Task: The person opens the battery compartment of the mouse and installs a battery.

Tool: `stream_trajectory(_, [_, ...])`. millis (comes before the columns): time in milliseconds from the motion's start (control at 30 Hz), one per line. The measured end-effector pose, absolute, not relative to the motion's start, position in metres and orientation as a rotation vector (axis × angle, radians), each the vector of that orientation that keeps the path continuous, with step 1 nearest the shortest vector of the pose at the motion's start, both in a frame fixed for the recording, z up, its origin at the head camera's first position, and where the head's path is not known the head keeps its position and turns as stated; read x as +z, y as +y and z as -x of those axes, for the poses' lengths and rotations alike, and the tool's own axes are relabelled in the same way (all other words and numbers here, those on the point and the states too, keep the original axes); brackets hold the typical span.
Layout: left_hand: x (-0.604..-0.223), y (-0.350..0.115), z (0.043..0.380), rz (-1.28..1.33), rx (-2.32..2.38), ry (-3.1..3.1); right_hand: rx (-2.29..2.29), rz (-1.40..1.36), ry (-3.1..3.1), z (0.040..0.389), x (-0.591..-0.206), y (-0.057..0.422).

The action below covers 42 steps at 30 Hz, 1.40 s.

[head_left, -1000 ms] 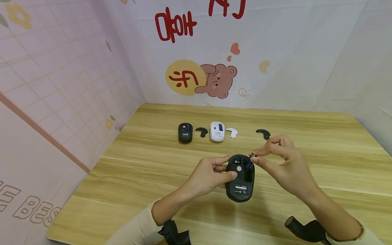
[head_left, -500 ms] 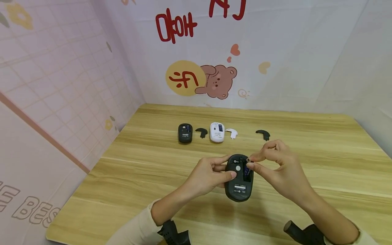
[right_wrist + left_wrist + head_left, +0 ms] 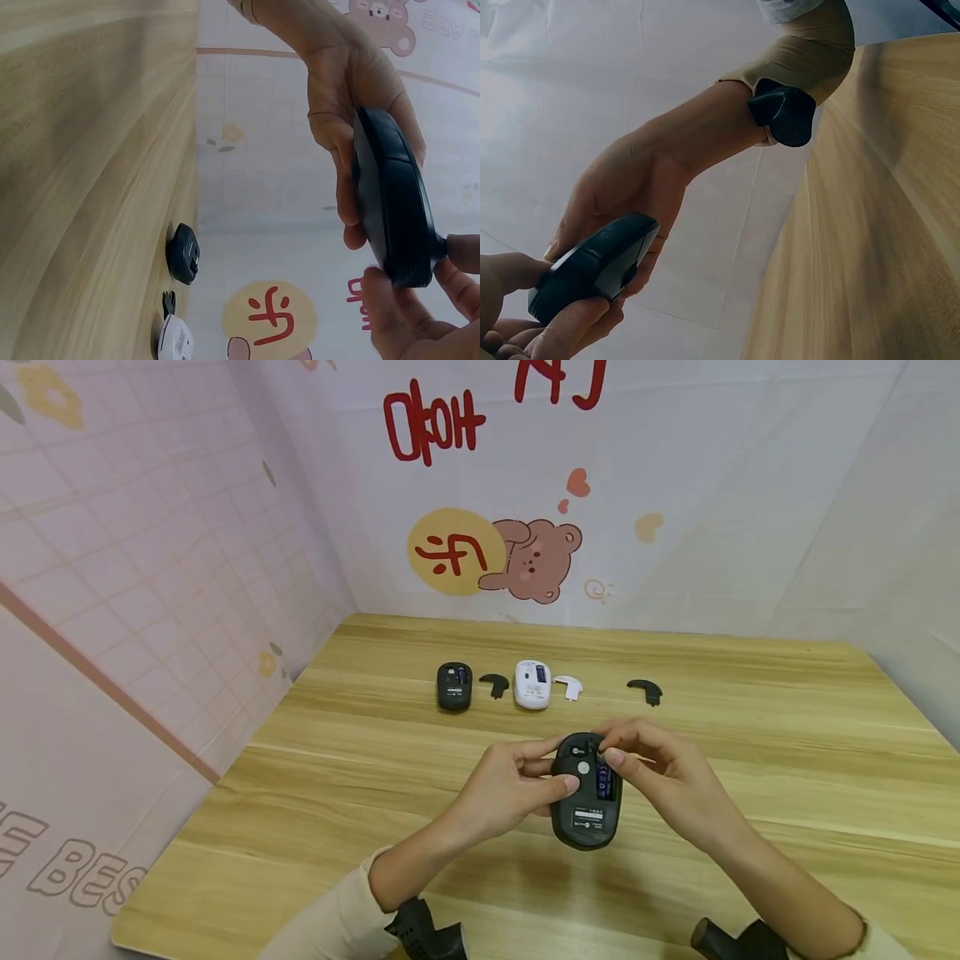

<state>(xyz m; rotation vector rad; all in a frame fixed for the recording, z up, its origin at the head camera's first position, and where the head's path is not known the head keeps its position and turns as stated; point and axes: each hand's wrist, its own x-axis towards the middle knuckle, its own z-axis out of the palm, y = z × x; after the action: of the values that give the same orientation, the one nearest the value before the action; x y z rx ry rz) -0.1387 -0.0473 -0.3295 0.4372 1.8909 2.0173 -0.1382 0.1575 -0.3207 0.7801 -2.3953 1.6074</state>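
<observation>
A black computer mouse (image 3: 587, 822) is held bottom side up above the table, its battery slot facing the head camera. My left hand (image 3: 502, 789) grips its left side, thumb on the underside and fingers behind. A blue battery (image 3: 604, 782) lies in the slot, its upper end partly hidden. My right hand (image 3: 667, 772) has its thumb and a finger at that end, appearing to pinch it. In the right wrist view the mouse (image 3: 397, 199) shows edge-on, with right-hand fingers on either side of its end. The mouse (image 3: 592, 270) hides the slot in the left wrist view.
Farther back on the wooden table (image 3: 337, 827) lie another black mouse (image 3: 454, 687) and a white mouse (image 3: 532, 685), both upturned with blue batteries visible. Beside them are a black cover (image 3: 495, 684), a white cover (image 3: 570, 686) and another black cover (image 3: 647, 692). Printed cloth (image 3: 712, 568) hangs behind.
The battery has gone from tilted at the slot's upper end to lying down inside it. My right hand has moved left and closer to the mouse; my left hand keeps its grip.
</observation>
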Motion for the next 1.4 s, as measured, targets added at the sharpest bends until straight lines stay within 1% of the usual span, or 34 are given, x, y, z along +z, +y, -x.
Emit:
stream_trajectory(567, [-0.3289, -0.0488, 0.1385, -0.420, 2.008, 1.921, 1.741, -0.672, -2.353, 0.1369, -0.3207, 0.1545])
stream_trajectory(1400, [-0.3284, -0.0490, 0.1403, -0.443, 2.011, 1.891, 1.661, -0.647, -2.355, 0.1392, -0.3194, 0.1522])
